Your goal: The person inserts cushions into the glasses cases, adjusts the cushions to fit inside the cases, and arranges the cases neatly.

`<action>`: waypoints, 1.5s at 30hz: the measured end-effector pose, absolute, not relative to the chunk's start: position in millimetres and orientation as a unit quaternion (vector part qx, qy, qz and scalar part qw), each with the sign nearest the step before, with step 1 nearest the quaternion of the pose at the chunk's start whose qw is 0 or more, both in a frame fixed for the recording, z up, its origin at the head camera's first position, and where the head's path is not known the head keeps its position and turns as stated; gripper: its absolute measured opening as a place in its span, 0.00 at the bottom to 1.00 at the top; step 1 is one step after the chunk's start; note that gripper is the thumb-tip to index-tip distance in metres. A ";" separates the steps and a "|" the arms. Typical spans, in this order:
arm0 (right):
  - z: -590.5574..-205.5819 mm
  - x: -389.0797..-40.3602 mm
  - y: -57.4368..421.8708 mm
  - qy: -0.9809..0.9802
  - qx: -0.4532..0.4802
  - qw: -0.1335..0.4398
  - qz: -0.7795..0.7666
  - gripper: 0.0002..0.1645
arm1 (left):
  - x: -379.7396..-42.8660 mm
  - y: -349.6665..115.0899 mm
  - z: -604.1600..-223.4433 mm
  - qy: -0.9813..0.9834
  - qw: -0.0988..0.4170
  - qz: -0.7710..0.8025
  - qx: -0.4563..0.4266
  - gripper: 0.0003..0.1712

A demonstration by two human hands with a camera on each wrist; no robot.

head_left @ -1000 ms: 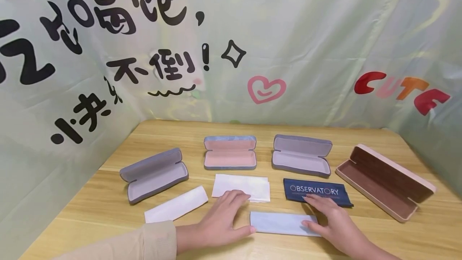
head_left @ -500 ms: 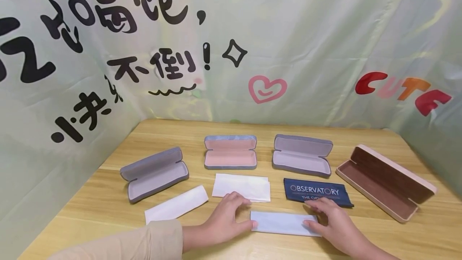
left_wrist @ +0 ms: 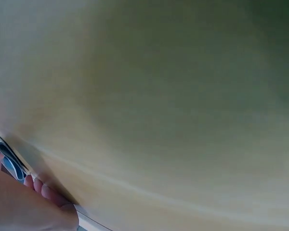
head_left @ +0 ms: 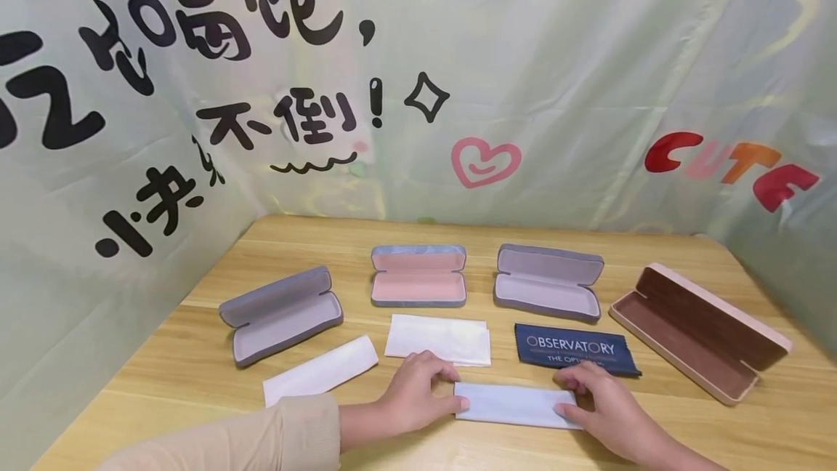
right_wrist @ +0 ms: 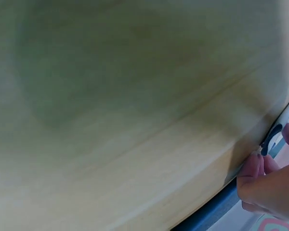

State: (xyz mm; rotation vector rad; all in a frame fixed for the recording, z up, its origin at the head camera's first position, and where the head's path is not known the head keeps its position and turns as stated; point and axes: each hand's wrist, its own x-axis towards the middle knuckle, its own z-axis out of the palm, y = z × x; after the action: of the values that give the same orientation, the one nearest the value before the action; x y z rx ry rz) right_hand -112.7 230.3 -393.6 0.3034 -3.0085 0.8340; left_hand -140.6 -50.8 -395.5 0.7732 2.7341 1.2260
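Note:
A folded light blue glasses cloth (head_left: 513, 404) lies near the front of the wooden table (head_left: 196, 427). My left hand (head_left: 421, 391) pinches its left end, thumb on the near side and fingers at the far corner. At the other end my right hand (head_left: 608, 405) has its thumb on the cloth and its fingers curled at the far edge. Both wrist views catch the hands only at a lower corner; the folded layers of the cloth (left_wrist: 12, 166) show between thumb and fingers there.
Behind the hands lie two white cloths (head_left: 434, 340) (head_left: 320, 371) and a dark blue lettered cloth (head_left: 575, 347). Further back stand open glasses cases: grey left (head_left: 284, 325), pink-lined (head_left: 418, 286), grey right (head_left: 546, 291), brown-lined (head_left: 689, 344). Fabric walls (head_left: 556, 57) enclose the table.
My left hand has moved slightly right, its thumb coming onto the cloth's left end. The right hand's fingers have curled in toward the cloth from over the dark blue one.

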 end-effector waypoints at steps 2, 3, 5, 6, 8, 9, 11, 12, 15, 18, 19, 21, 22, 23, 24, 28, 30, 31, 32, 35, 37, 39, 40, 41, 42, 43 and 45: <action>-393.7 -113.2 231.1 -0.959 0.099 -0.004 0.267 0.17 | -140.2 -49.6 -395.1 0.883 0.021 0.397 0.247 0.13; -393.8 -113.5 231.5 -0.958 0.104 -0.006 0.268 0.16 | -140.0 -49.0 -395.1 0.884 0.020 0.398 0.245 0.13; -393.8 -113.6 232.3 -0.955 0.110 -0.013 0.274 0.15 | -139.5 -47.5 -395.3 0.885 0.015 0.401 0.237 0.11; -393.6 -113.7 232.6 -0.954 0.113 -0.016 0.277 0.15 | -139.4 -46.6 -395.6 0.886 0.012 0.401 0.233 0.11; -393.1 -114.1 233.2 -0.951 0.116 -0.026 0.284 0.14 | -139.1 -44.5 -395.8 0.890 0.008 0.399 0.221 0.10; -392.7 -114.2 233.3 -0.949 0.118 -0.032 0.289 0.14 | -138.8 -43.3 -395.5 0.893 0.007 0.396 0.215 0.10; -391.6 -114.8 233.4 -0.946 0.120 -0.047 0.299 0.13 | -138.4 -41.0 -394.6 0.900 0.001 0.384 0.206 0.09; -391.0 -115.1 233.3 -0.944 0.122 -0.054 0.302 0.12 | -138.2 -39.9 -393.9 0.904 0.000 0.377 0.202 0.09; -389.4 -116.0 232.4 -0.941 0.122 -0.073 0.307 0.10 | -137.6 -37.4 -391.1 0.914 0.000 0.357 0.194 0.09; -388.7 -116.7 231.1 -0.943 0.119 -0.078 0.300 0.09 | -137.7 -35.9 -388.7 0.920 0.005 0.347 0.185 0.09; -388.5 -116.7 230.8 -0.944 0.118 -0.077 0.297 0.08 | -137.7 -35.6 -388.0 0.921 0.007 0.344 0.183 0.08; -388.2 -116.7 230.4 -0.946 0.119 -0.075 0.293 0.08 | -137.7 -35.1 -387.2 0.922 0.013 0.342 0.179 0.08; -388.1 -116.7 230.4 -0.946 0.121 -0.073 0.293 0.09 | -137.7 -34.9 -386.8 0.923 0.014 0.341 0.177 0.07; -388.0 -116.6 230.5 -0.946 0.122 -0.073 0.293 0.09 | -137.7 -34.7 -386.4 0.923 0.015 0.341 0.176 0.07; -387.8 -116.5 230.7 -0.945 0.124 -0.072 0.294 0.10 | -137.7 -34.5 -386.1 0.924 0.016 0.341 0.174 0.07; -386.4 -116.6 232.8 -0.941 0.131 -0.080 0.301 0.11 | -137.6 -34.5 -385.0 0.918 0.020 0.356 0.174 0.07; -385.0 -117.0 234.9 -0.938 0.139 -0.090 0.304 0.08 | -137.8 -35.1 -384.4 0.908 0.026 0.378 0.176 0.06; -384.2 -117.5 235.9 -0.937 0.144 -0.095 0.304 0.07 | -138.2 -35.8 -384.2 0.902 0.033 0.393 0.177 0.06; -383.2 -118.0 236.6 -0.936 0.150 -0.099 0.304 0.06 | -138.6 -36.7 -384.0 0.893 0.040 0.411 0.179 0.06; -380.9 -119.9 238.3 -0.933 0.171 -0.102 0.301 0.04 | -139.9 -39.7 -383.0 0.866 0.061 0.461 0.185 0.05; -379.7 -120.9 238.0 -0.931 0.180 -0.099 0.301 0.05 | -141.3 -41.9 -383.1 0.849 0.063 0.487 0.193 0.05; -378.7 -121.6 237.1 -0.928 0.187 -0.097 0.307 0.05 | -142.6 -44.1 -383.3 0.837 0.062 0.506 0.198 0.05; -378.2 -121.8 236.5 -0.927 0.190 -0.095 0.310 0.05 | -143.4 -45.1 -383.7 0.833 0.061 0.513 0.199 0.05; -377.7 -122.0 235.8 -0.924 0.193 -0.093 0.316 0.06 | -144.2 -46.3 -384.2 0.829 0.060 0.519 0.198 0.05; -377.1 -122.1 235.0 -0.922 0.197 -0.089 0.321 0.06 | -144.8 -47.6 -384.6 0.827 0.059 0.524 0.196 0.05; -376.6 -122.3 234.0 -0.920 0.201 -0.085 0.326 0.06 | -145.5 -48.9 -384.8 0.825 0.061 0.529 0.190 0.06; -375.3 -122.8 231.5 -0.916 0.208 -0.074 0.336 0.07 | -146.4 -51.9 -384.2 0.822 0.062 0.536 0.181 0.06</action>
State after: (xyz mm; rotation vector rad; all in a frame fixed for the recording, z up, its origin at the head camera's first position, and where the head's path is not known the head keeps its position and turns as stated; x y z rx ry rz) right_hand -122.8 231.5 -375.3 0.6857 -3.0199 1.1094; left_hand -146.4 -51.9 -384.2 0.5462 2.4861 1.6204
